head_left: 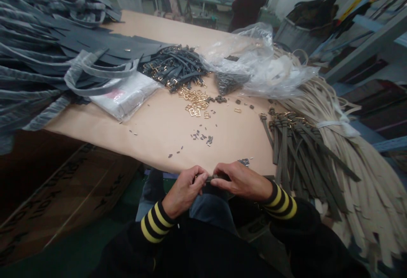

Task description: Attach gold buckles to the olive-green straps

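Note:
At the table's near edge, my left hand (188,188) is closed in a pinch, with a small glint at its fingers too tiny to name. Close beside it, my right hand (240,180) is closed with thumb against fingers. A dark narrow strap (210,178) shows between my fingertips; most of it is hidden by my hands. Just beyond my right hand lies a small cluster of dark metal bits (243,162). More small metal pieces (203,137) are scattered ahead of my hands. Gold buckles (195,99) sit in a loose pile farther up.
Dark straps with buckles (178,65) are heaped behind the gold pile. Olive straps (286,142) hang over the right edge beside long beige strips (359,159). Clear plastic bags (263,70) lie behind. Grey straps (32,65) cover the left; a cardboard box (63,197) stands below.

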The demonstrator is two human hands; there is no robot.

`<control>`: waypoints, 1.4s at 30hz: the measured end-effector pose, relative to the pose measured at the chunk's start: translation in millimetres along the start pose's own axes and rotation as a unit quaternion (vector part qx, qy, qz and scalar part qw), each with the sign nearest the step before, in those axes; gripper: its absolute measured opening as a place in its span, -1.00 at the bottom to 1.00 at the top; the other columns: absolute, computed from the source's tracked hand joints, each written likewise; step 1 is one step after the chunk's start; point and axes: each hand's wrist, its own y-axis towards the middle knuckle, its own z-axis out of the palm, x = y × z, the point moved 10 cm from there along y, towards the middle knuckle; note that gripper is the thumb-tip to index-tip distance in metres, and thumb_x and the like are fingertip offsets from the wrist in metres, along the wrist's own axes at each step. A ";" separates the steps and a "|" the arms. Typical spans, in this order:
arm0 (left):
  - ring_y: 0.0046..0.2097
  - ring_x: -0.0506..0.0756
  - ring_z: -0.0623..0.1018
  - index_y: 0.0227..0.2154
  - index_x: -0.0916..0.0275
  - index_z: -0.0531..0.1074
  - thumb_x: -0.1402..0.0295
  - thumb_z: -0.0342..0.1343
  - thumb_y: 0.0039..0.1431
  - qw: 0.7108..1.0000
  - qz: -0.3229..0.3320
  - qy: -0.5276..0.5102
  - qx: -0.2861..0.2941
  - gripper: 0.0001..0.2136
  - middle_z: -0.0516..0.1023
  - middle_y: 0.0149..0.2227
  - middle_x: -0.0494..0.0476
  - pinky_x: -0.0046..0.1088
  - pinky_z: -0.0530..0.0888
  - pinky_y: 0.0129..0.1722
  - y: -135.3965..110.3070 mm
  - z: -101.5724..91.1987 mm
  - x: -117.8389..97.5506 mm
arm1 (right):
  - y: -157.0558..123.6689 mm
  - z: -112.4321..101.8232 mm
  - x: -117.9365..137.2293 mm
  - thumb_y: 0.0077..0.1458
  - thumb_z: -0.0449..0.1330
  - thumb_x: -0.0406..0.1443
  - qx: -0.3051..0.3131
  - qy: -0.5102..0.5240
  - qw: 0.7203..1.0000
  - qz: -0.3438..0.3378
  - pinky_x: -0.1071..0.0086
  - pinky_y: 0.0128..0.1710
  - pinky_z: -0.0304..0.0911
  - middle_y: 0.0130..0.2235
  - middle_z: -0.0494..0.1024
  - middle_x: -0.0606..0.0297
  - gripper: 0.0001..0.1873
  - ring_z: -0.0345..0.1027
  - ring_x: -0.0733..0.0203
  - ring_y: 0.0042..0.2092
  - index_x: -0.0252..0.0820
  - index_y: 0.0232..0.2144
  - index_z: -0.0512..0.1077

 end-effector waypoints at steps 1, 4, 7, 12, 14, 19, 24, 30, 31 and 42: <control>-0.60 -0.08 0.25 -0.53 0.32 0.27 0.29 -0.11 0.04 1.000 -0.002 -0.008 0.011 -0.80 0.23 -0.65 -0.09 -0.57 0.19 -0.57 -1.0 2.1 -0.9 | -2.0 2.1 -0.7 0.01 0.05 -0.25 0.017 0.001 1.000 0.002 0.52 -0.56 -0.05 -0.62 0.29 0.38 -0.80 0.09 0.40 -0.57 -0.30 -0.50 0.34; -0.60 -0.08 0.26 -0.53 0.32 0.26 0.27 -0.10 0.03 0.999 -0.002 -0.037 0.039 -0.80 0.25 -0.66 -0.08 -0.57 0.21 -0.56 -3.5 7.5 -3.3 | -6.4 6.5 1.2 0.03 0.02 -0.25 0.055 0.039 0.998 -0.003 0.54 -0.60 -0.08 -0.66 0.24 0.42 -0.74 0.03 0.44 -0.60 -0.30 -0.60 0.31; -0.60 -0.08 0.26 -0.53 0.31 0.25 0.26 -0.08 0.03 0.999 0.004 -0.037 0.038 -0.80 0.24 -0.67 -0.08 -0.57 0.21 -0.55 -4.7 7.3 -4.8 | -8.5 8.9 2.9 0.04 0.00 -0.24 0.073 0.106 0.992 -0.003 0.56 -0.59 -0.02 -0.63 0.28 0.39 -0.72 0.08 0.43 -0.59 -0.30 -0.60 0.29; -0.61 -0.08 0.23 -0.53 0.29 0.24 0.28 -0.08 0.03 1.000 -0.002 0.003 0.016 -0.82 0.20 -0.68 -0.11 -0.58 0.16 -0.59 -6.1 5.4 -2.6 | -13.1 18.4 -8.4 0.04 -0.02 -0.23 0.103 0.165 0.979 0.055 0.58 -0.65 0.01 -0.64 0.31 0.38 -0.72 0.13 0.44 -0.64 -0.27 -0.62 0.22; -0.60 -0.08 0.23 -0.53 0.29 0.23 0.28 -0.09 0.04 1.000 0.000 0.012 0.017 -0.82 0.20 -0.68 -0.11 -0.58 0.16 -0.59 -7.0 6.7 -2.9 | -15.3 20.1 -10.2 0.04 -0.02 -0.23 0.105 0.183 0.976 0.063 0.59 -0.67 0.01 -0.65 0.29 0.40 -0.73 0.13 0.45 -0.66 -0.25 -0.62 0.19; -0.57 -0.06 0.21 -0.54 0.28 0.25 0.33 -0.10 0.05 0.995 0.045 0.088 -0.006 -0.84 0.19 -0.65 -0.10 -0.56 0.18 -0.55 -9.0 4.2 -11.6 | -19.2 25.0 1.0 0.07 -0.09 -0.32 0.134 0.245 0.960 0.025 0.57 -0.60 0.10 -0.59 0.32 0.36 -0.78 0.16 0.44 -0.62 -0.27 -0.55 0.22; -0.51 -0.04 0.24 -0.53 0.26 0.23 0.38 -0.15 0.08 0.981 0.114 0.155 -0.008 -0.86 0.24 -0.59 -0.04 -0.53 0.22 -0.49 -13.3 6.6 -20.4 | -13.6 17.6 -0.1 0.03 -0.04 -0.31 0.068 0.185 0.980 0.001 0.56 -0.60 -0.02 -0.64 0.18 0.43 -0.75 0.02 0.44 -0.58 -0.29 -0.63 0.23; -0.49 -0.02 0.28 -0.50 0.25 0.19 0.39 -0.21 0.12 0.978 0.137 0.158 0.011 -0.85 0.26 -0.56 -0.02 -0.52 0.24 -0.46 -17.7 14.4 -22.0 | -13.6 23.7 -5.4 0.06 -0.06 -0.21 0.059 0.231 0.971 -0.008 0.54 -0.61 -0.08 -0.65 0.09 0.46 -0.67 -0.08 0.46 -0.59 -0.32 -0.61 0.26; -0.49 -0.02 0.28 -0.49 0.24 0.19 0.39 -0.20 0.12 0.978 0.138 0.159 0.007 -0.87 0.25 -0.56 -0.03 -0.52 0.24 -0.46 -17.7 14.0 -22.6 | -14.6 23.6 -5.4 0.05 -0.06 -0.22 0.060 0.239 0.969 -0.008 0.54 -0.61 -0.07 -0.65 0.10 0.46 -0.68 -0.07 0.46 -0.59 -0.32 -0.60 0.26; -0.49 -0.02 0.27 -0.48 0.22 0.15 0.38 -0.25 0.14 0.972 0.147 0.176 0.049 -0.86 0.23 -0.55 -0.03 -0.53 0.25 -0.46 -18.4 17.2 -20.3 | -15.7 30.5 -7.4 -0.01 0.02 -0.27 0.061 0.311 0.948 0.019 0.58 -0.68 -0.16 -0.70 0.09 0.51 -0.74 -0.12 0.50 -0.65 -0.36 -0.59 0.32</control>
